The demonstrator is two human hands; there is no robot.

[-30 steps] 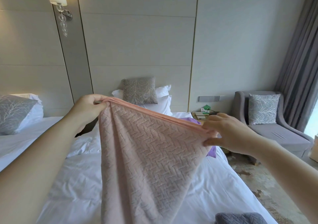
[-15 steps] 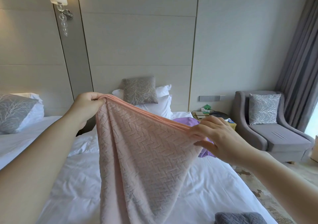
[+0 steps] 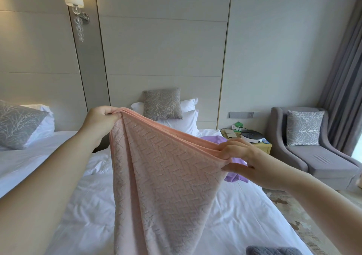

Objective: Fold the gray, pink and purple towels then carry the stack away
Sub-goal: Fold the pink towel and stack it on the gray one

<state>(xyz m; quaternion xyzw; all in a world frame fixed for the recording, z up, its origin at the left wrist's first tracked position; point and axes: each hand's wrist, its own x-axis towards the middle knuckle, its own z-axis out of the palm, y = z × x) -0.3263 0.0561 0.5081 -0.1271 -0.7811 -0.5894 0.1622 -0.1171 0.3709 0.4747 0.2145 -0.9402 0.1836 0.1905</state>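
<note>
Pink towel [image 3: 162, 176]: lower end runs off the bottom edge. Gray towel [image 3: 274, 250]: only a top sliver in frame. Purple towel [image 3: 236, 176]: mostly hidden behind the pink towel and right hand [image 3: 246, 160]. Left hand [image 3: 100, 119]: fingertips curled out of view. Nightstand [image 3: 262, 147] items too small to identify.

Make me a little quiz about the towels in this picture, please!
1. True or false: the left hand and the right hand both grip the pink towel along its top edge.
2. Where is the purple towel? A) on the armchair B) on the bed, behind the pink towel C) on the floor
3. Fill the gap: the gray towel peeks in at the picture's ____ edge.

Key: 1 true; 2 B; 3 bottom.
</note>
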